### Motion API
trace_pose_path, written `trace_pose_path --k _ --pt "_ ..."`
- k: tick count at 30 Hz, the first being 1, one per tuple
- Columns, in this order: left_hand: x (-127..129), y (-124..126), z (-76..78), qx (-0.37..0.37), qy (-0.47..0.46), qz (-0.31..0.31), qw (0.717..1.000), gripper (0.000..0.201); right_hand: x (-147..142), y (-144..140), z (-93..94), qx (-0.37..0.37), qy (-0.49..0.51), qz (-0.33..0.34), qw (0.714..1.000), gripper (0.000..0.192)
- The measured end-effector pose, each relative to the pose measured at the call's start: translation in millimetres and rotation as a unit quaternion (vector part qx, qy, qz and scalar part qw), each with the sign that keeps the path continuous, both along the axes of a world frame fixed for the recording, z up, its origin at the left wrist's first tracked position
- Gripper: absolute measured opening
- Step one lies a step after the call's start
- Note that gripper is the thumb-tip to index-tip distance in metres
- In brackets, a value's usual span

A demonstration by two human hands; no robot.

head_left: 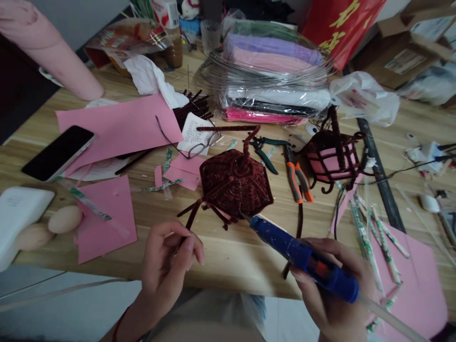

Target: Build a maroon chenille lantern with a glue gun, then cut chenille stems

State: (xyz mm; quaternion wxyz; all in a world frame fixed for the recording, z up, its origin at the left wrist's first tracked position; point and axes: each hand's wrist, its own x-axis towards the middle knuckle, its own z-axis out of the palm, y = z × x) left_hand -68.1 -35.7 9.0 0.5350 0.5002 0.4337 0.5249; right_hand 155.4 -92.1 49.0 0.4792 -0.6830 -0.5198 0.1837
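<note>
Cluttered wooden table; a dark woven chenille roof piece sits mid-table. The right hand grips a blue glue gun, nozzle at the piece's near edge; the left hand pinches a loose stem end. A small glue dab, with the fingers kept back from the tip, would likely serve best.

Right hand wrapped around blue glue gun, nozzle touching woven brown roof at its 5 o'clock edge. Left hand pinching a loose brown stem at 7 o'clock. Pliers and lantern lying toward 3 o'clock.
</note>
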Motion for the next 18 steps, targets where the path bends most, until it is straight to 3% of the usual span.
trace_pose_path --k 10,18 --pt "0 -4 2.5 0.008 0.001 0.003 1.000 0.012 1 -6 -0.2 0.015 -0.036 0.036 0.999 0.036" --pt "0 -6 -1.0 0.003 0.007 0.000 1.000 0.010 9 -16 -14.8 0.024 -0.049 0.072 0.996 0.041"
